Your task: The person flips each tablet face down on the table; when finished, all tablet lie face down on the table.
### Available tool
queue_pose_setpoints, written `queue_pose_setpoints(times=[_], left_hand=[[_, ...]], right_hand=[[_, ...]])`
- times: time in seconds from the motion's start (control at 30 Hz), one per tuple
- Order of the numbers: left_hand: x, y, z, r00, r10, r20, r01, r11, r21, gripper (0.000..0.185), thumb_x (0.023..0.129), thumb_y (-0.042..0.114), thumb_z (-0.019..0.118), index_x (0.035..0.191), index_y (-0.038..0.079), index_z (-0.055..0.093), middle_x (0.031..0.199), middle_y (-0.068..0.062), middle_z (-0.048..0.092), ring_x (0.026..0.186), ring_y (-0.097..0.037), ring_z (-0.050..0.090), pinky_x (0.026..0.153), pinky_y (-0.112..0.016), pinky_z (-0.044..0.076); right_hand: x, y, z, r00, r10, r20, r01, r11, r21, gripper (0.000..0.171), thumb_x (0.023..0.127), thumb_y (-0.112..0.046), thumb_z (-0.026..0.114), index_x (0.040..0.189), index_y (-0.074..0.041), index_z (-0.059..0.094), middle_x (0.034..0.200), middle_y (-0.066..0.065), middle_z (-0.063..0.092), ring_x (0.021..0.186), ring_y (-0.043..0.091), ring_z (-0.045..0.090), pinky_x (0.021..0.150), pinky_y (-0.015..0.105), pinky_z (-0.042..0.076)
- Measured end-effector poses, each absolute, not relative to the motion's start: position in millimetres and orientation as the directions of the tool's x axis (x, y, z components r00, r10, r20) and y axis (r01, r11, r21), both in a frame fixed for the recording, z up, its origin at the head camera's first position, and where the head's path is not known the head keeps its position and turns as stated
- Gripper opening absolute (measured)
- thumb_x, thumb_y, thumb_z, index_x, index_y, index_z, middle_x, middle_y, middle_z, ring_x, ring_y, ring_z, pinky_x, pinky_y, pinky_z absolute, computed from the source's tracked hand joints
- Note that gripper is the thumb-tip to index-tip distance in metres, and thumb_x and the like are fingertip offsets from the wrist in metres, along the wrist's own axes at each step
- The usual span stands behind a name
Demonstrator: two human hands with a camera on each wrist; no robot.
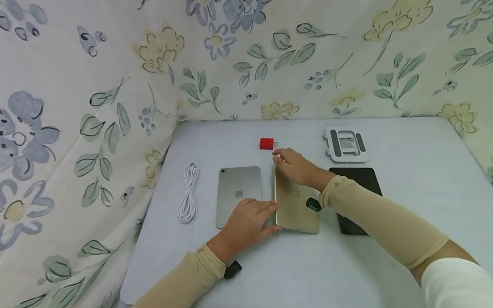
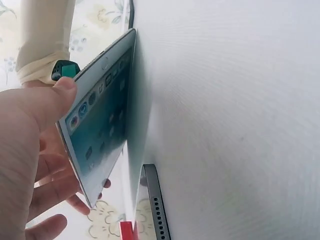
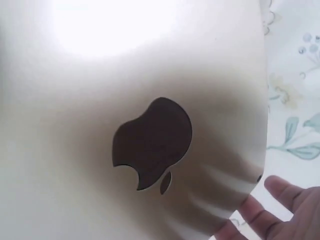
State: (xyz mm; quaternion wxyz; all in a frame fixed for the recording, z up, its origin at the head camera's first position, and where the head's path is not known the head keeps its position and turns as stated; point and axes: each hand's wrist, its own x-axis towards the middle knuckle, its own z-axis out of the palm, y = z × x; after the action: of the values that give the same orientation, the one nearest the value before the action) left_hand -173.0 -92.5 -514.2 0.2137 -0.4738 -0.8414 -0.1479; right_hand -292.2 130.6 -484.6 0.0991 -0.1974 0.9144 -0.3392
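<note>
A gold tablet (image 1: pixel 296 208) stands tilted in the middle of the white table (image 1: pixel 409 198), its left edge raised and its back with the logo (image 3: pixel 150 142) facing up. The lit screen (image 2: pixel 100 125) faces down towards the table. My left hand (image 1: pixel 252 222) holds the raised edge near the close corner, thumb (image 2: pixel 65 87) on the rim. My right hand (image 1: pixel 293 164) grips the far end, its fingers (image 3: pixel 280 210) curled past the edge. A grey tablet (image 1: pixel 238 191) lies back up just left of it, partly under my left hand.
A coiled white cable (image 1: pixel 188 193) lies at the left. A small red block (image 1: pixel 266 144) sits behind the tablets. A white and grey folding stand (image 1: pixel 345 144) is at the back right, with a dark flat slab (image 1: pixel 359 183) in front of it. Flowered cloth (image 1: pixel 71 115) walls the table in.
</note>
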Motion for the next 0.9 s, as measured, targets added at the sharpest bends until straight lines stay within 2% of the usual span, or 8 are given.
queue_pose_setpoints(times=[0.1, 0.33, 0.57, 0.9], left_hand=[[-173.7, -91.3, -516.4, -0.468, 0.741, 0.482, 0.849, 0.529, 0.011, 0.059, 0.085, 0.052, 0.071, 0.125, 0.009, 0.067, 0.122, -0.004, 0.066, 0.109, -0.013, 0.063, 0.09, -0.036, 0.048], [-175.6, -88.0, -518.6, -0.472, 0.796, 0.38, 0.849, 0.526, -0.047, 0.053, 0.085, 0.053, 0.068, 0.122, 0.016, 0.069, 0.126, 0.0, 0.064, 0.11, -0.015, 0.061, 0.094, -0.036, 0.043], [-178.0, -86.1, -521.1, -0.464, 0.822, 0.33, 0.858, 0.51, -0.064, 0.049, 0.084, 0.053, 0.069, 0.119, 0.019, 0.072, 0.124, 0.003, 0.065, 0.11, -0.014, 0.06, 0.095, -0.036, 0.042], [-179.7, -82.0, -520.1, -0.494, 0.84, 0.225, 0.847, 0.523, -0.093, 0.047, 0.086, 0.054, 0.067, 0.121, 0.023, 0.071, 0.127, 0.006, 0.063, 0.114, -0.014, 0.057, 0.098, -0.039, 0.039]], right_hand=[[-292.7, 128.6, -487.3, -0.904, -0.422, -0.071, -0.279, 0.707, -0.65, 0.059, 0.104, -0.049, 0.027, 0.143, -0.008, 0.044, 0.135, 0.015, 0.048, 0.119, 0.03, 0.047, 0.1, 0.053, 0.038], [-296.6, 124.4, -500.1, -0.893, -0.422, -0.154, -0.281, 0.793, -0.541, 0.06, 0.103, -0.054, 0.023, 0.14, -0.015, 0.048, 0.138, 0.012, 0.05, 0.128, 0.033, 0.044, 0.102, 0.057, 0.035], [-296.9, 124.6, -500.5, -0.88, -0.438, -0.186, -0.283, 0.797, -0.533, 0.068, 0.101, -0.058, 0.019, 0.142, -0.012, 0.047, 0.142, 0.012, 0.048, 0.134, 0.032, 0.039, 0.107, 0.057, 0.029], [-295.8, 125.6, -501.8, -0.873, -0.443, -0.205, -0.279, 0.797, -0.536, 0.064, 0.103, -0.053, 0.023, 0.145, -0.009, 0.045, 0.146, 0.013, 0.045, 0.137, 0.032, 0.035, 0.111, 0.052, 0.026]])
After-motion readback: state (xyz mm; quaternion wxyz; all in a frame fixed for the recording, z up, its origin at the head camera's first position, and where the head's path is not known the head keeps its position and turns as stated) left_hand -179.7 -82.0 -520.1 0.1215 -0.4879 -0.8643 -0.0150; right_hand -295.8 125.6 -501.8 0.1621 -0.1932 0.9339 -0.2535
